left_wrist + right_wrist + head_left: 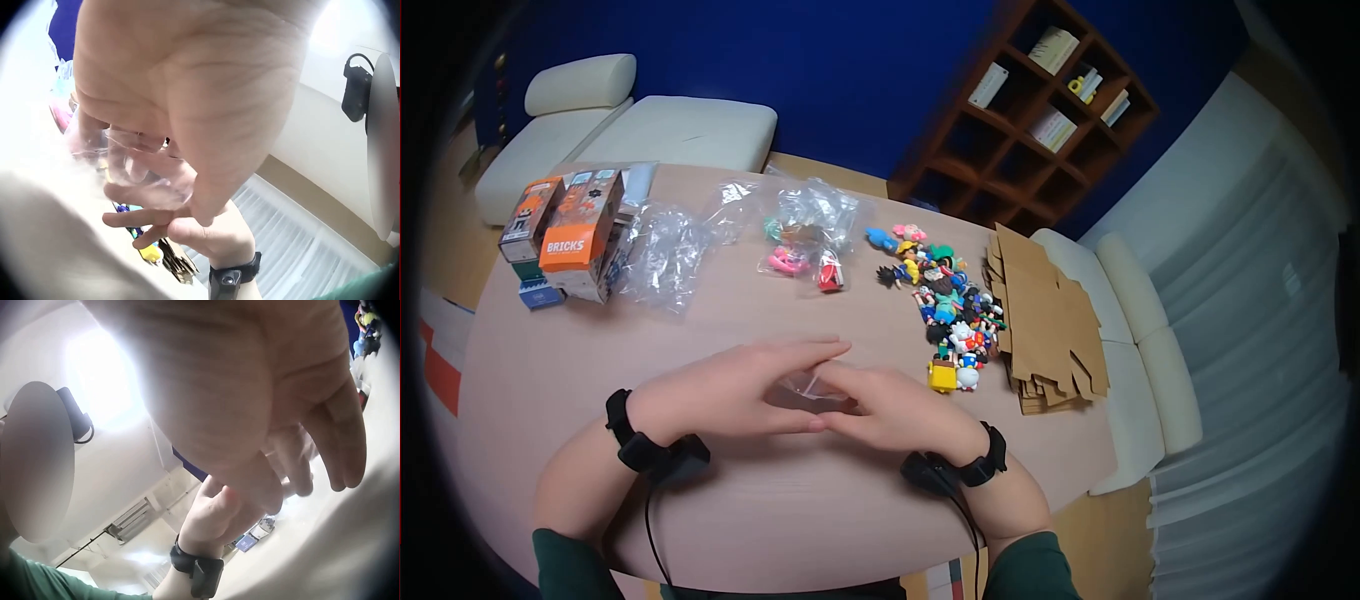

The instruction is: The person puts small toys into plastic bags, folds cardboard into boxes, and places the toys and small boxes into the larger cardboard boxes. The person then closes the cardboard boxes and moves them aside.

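Observation:
A small piece of clear plastic (805, 385), crumpled, lies between the two hands above the near part of the table; the left wrist view shows the plastic (170, 192) against the fingers. My left hand (725, 388) holds it from the left, fingers bent over its far side and thumb on the near side. From the right, my right hand (900, 412) holds it too, with some fingers fairly straight. The thumbs meet, as the left hand (187, 81) and right hand (215, 236) show. Anything inside the plastic cannot be made out.
On the pale table (580, 400), boxes (580, 235) stand far left beside empty-looking clear bags (668, 255). Bagged pink (788, 262) and red (830, 272) items lie farther back. Many small figures (948, 305) are heaped right, next to flattened cardboard (1050, 320).

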### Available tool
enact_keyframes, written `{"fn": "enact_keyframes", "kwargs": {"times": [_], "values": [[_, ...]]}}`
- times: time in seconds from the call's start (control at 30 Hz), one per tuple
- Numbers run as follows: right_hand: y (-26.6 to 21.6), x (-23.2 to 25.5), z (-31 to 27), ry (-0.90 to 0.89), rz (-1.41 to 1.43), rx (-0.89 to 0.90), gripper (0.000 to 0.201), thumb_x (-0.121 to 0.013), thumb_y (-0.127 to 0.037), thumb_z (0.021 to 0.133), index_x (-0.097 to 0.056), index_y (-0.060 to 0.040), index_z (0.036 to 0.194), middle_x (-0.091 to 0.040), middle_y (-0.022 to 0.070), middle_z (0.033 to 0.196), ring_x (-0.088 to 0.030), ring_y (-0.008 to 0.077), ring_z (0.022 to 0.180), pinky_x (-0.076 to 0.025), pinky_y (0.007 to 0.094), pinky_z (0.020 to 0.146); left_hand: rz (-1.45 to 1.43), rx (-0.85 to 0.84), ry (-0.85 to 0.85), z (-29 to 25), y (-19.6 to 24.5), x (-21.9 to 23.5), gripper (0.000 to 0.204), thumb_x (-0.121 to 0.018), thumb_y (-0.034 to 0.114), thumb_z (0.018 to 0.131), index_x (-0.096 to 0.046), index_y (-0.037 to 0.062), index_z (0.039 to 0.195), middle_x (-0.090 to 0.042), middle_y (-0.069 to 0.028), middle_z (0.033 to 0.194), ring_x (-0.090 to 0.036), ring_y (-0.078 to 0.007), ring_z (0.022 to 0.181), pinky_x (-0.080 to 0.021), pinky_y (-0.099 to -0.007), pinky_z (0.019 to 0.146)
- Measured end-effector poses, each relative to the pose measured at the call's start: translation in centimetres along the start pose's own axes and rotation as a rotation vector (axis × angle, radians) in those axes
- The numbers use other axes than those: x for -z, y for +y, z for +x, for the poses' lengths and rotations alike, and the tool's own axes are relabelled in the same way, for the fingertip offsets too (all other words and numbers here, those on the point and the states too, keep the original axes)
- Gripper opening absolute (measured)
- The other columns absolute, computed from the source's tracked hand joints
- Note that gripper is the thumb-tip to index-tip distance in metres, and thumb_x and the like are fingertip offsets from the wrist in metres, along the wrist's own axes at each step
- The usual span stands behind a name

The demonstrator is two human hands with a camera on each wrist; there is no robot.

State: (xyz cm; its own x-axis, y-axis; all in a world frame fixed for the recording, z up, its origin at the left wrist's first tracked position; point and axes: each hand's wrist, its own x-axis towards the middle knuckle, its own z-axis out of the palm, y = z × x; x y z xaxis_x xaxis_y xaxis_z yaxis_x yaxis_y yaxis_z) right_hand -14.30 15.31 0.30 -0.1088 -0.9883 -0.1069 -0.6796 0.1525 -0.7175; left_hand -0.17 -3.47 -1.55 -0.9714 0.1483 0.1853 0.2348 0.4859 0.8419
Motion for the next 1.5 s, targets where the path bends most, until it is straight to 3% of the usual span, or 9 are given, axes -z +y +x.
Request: {"fn": "enact_keyframes", "kwargs": {"times": [0.1, 0.17, 0.4, 0.57, 0.73, 0.97, 1.03, 1.17, 1.5], "values": [[-0.1, 0.3, 0.0, -0.016, 0.032, -0.008, 0.043, -0.063, -0.010, 0.090, -0.058, -0.0059, 0.133, -0.067, 0.0181, 0.119, -0.065, 0.0405, 0.105, -0.052, 0.0458, 0.092, -0.098, 0.052, -0.009, 0.1, -0.1, 1.2, 0.087, -0.084, 0.025, 0.082, -0.039, 0.0029, 0.153, -0.048, -0.0179, 0.151, -0.051, -0.0277, 0.135, -0.041, -0.0400, 0.111], [1.6, 0.4, 0.2, -0.098, -0.087, 0.297, 0.051, -0.061, -0.012, 0.092, -0.052, -0.0089, 0.143, -0.060, 0.0182, 0.136, -0.060, 0.0364, 0.123, -0.047, 0.0431, 0.105, -0.168, 0.101, -0.066, 0.2, -1.1, 1.4, 0.087, -0.084, 0.025, 0.081, -0.040, 0.0031, 0.152, -0.050, -0.0171, 0.149, -0.051, -0.0263, 0.134, -0.041, -0.0390, 0.111], [0.8, 0.9, -0.3, -0.066, 0.013, 0.214, 0.054, -0.060, -0.008, 0.090, -0.052, -0.0086, 0.143, -0.061, 0.0181, 0.135, -0.061, 0.0365, 0.120, -0.048, 0.0437, 0.104, -0.418, 0.224, -0.057, 0.7, -3.2, -0.2, 0.077, -0.082, 0.030, 0.085, -0.047, 0.0049, 0.148, -0.056, -0.0108, 0.138, -0.055, -0.0188, 0.125, -0.043, -0.0349, 0.108], [0.1, 5.2, -2.5, 0.354, -0.353, -0.070, 0.032, -0.068, -0.011, 0.090, -0.066, -0.0064, 0.121, -0.072, 0.0131, 0.101, -0.072, 0.0262, 0.088, -0.057, 0.0362, 0.081, -0.735, 0.142, 0.035, 0.5, -6.3, -1.3, 0.059, -0.066, 0.033, 0.099, -0.045, 0.0076, 0.149, -0.061, -0.0086, 0.121, -0.058, -0.0162, 0.117, -0.046, -0.0342, 0.102], [3.8, 5.4, -4.0, 0.197, -0.690, -0.479, 0.030, -0.066, -0.008, 0.085, -0.065, -0.0023, 0.114, -0.070, 0.0207, 0.107, -0.068, 0.0385, 0.095, -0.055, 0.0449, 0.083, -1.025, 0.040, 0.050, 0.7, -7.6, -2.1, 0.084, -0.045, 0.069, 0.097, -0.031, 0.0111, 0.155, -0.058, -0.0091, 0.124, -0.056, -0.0217, 0.123, -0.043, -0.0410, 0.109], [3.6, 4.0, -2.4, 0.012, -0.407, -0.307, 0.040, -0.068, -0.007, 0.081, -0.062, -0.0038, 0.121, -0.070, 0.0185, 0.103, -0.066, 0.0387, 0.098, -0.054, 0.0441, 0.087, -1.123, 0.180, 0.126, 0.5, -7.9, -1.9, 0.080, -0.047, 0.066, 0.099, -0.033, 0.0098, 0.153, -0.057, -0.0096, 0.127, -0.056, -0.0223, 0.124, -0.043, -0.0420, 0.109], [4.1, 4.0, -2.8, 0.293, -0.689, -0.289, 0.036, -0.067, -0.007, 0.082, -0.063, -0.0026, 0.118, -0.070, 0.0184, 0.104, -0.067, 0.0372, 0.099, -0.054, 0.0439, 0.087, -1.144, 0.185, 0.130, 0.4, -8.0, -1.8, 0.079, -0.049, 0.065, 0.098, -0.034, 0.0104, 0.153, -0.057, -0.0095, 0.127, -0.056, -0.0222, 0.123, -0.043, -0.0425, 0.108], [5.9, 4.9, -1.9, 0.100, -0.693, -0.651, 0.036, -0.068, -0.012, 0.083, -0.062, -0.0027, 0.117, -0.067, 0.0189, 0.115, -0.067, 0.0369, 0.102, -0.055, 0.0463, 0.086, -1.145, 0.138, 0.127, 0.5, -8.3, -1.9, 0.079, -0.049, 0.066, 0.098, -0.035, 0.0106, 0.153, -0.057, -0.0091, 0.126, -0.056, -0.0219, 0.122, -0.044, -0.0424, 0.107], [2.8, 5.2, -1.4, 0.268, -0.301, -0.313, 0.046, -0.072, -0.016, 0.084, -0.059, -0.0072, 0.127, -0.067, 0.0188, 0.118, -0.067, 0.0340, 0.106, -0.055, 0.0431, 0.087, -1.188, 0.190, 0.133, 0.5, -8.3, -1.7, 0.069, -0.043, 0.060, 0.103, -0.036, 0.0112, 0.151, -0.058, -0.0082, 0.124, -0.058, -0.0204, 0.119, -0.047, -0.0417, 0.105]]}}
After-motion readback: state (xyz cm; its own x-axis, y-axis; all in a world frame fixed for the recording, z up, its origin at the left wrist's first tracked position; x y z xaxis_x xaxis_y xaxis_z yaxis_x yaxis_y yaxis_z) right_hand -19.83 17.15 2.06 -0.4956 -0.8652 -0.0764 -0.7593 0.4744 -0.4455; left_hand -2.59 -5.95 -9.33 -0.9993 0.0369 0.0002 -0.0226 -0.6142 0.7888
